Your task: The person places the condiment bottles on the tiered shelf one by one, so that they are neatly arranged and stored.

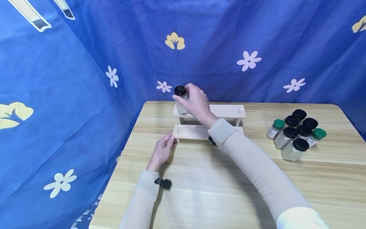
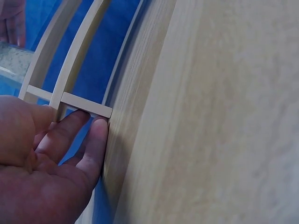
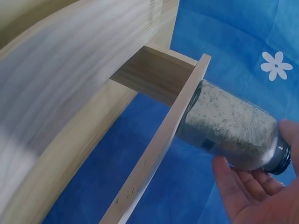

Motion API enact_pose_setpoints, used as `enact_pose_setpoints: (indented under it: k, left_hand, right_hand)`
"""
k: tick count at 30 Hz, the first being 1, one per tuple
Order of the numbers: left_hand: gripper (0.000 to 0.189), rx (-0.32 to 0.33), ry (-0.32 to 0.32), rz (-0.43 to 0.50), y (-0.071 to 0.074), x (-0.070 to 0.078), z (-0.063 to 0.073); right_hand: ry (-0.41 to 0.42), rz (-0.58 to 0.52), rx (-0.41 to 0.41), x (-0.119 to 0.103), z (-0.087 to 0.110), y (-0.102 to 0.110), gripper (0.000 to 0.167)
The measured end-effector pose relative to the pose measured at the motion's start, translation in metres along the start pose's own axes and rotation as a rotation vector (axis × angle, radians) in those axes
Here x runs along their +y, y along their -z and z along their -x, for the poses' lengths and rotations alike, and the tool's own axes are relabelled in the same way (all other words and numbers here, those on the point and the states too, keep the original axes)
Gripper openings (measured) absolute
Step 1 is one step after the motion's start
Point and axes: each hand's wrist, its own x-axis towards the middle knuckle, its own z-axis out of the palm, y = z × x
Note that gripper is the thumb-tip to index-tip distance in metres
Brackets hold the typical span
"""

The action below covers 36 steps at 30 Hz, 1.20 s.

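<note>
A two-step wooden rack (image 1: 228,111) stands at the table's back edge. In my right hand (image 1: 197,101) is a clear jar (image 1: 181,109) with a black lid, gripped near its top between thumb and fingers. The jar's base meets the left end of the upper step; the right wrist view shows pale, speckled contents in the jar (image 3: 229,123). My left hand (image 1: 164,148) holds the left end of the lower step (image 1: 191,132). Up close, the thumb of the left hand (image 2: 51,154) lies against the board and its fingers touch the rack's leg (image 2: 86,103).
On the right of the table (image 1: 214,190) stands a cluster of several jars (image 1: 293,151) with black lids, and two smaller bottles (image 1: 275,128) with green caps. A blue patterned curtain (image 1: 211,76) hangs behind the table and along its left side.
</note>
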Motion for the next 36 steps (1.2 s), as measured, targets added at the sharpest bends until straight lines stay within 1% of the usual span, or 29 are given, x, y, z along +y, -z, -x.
enact_pose_setpoints:
  k: [3,6,10,16,21,25,28,33,36]
  left_hand:
    - [0.047,0.010,-0.005,-0.020,-0.003,-0.002,-0.001]
    - [0.046,0.023,-0.002,-0.027,-0.003,-0.004,-0.004]
    - [0.047,0.016,0.005,-0.019,-0.001,-0.003,-0.006]
    - [0.050,-0.011,0.004,0.010,0.002,-0.005,-0.009]
    - [0.050,-0.028,-0.003,0.022,-0.002,-0.008,-0.010]
    - [0.049,-0.035,0.007,0.015,0.000,-0.008,-0.009]
    - [0.050,-0.035,0.012,0.015,0.001,-0.008,-0.009]
    - [0.050,-0.034,0.002,0.009,0.000,-0.008,-0.010]
    - [0.050,-0.038,0.003,0.000,-0.002,-0.008,-0.011]
  right_hand:
    - [0.007,-0.009,-0.031,0.007,0.003,0.007,0.061]
    - [0.017,-0.009,-0.039,0.016,0.007,0.018,0.064]
    - [0.015,-0.011,-0.023,0.033,0.014,0.040,0.063]
    - [-0.025,-0.008,0.016,0.068,0.031,0.078,0.066]
    - [-0.062,0.003,0.054,0.102,0.050,0.116,0.069]
    - [-0.088,0.009,0.105,0.128,0.065,0.148,0.070]
    - [-0.124,0.016,0.138,0.146,0.079,0.173,0.071]
    - [-0.194,0.031,0.187,0.173,0.105,0.211,0.071]
    - [-0.240,0.072,0.224,0.191,0.123,0.230,0.069]
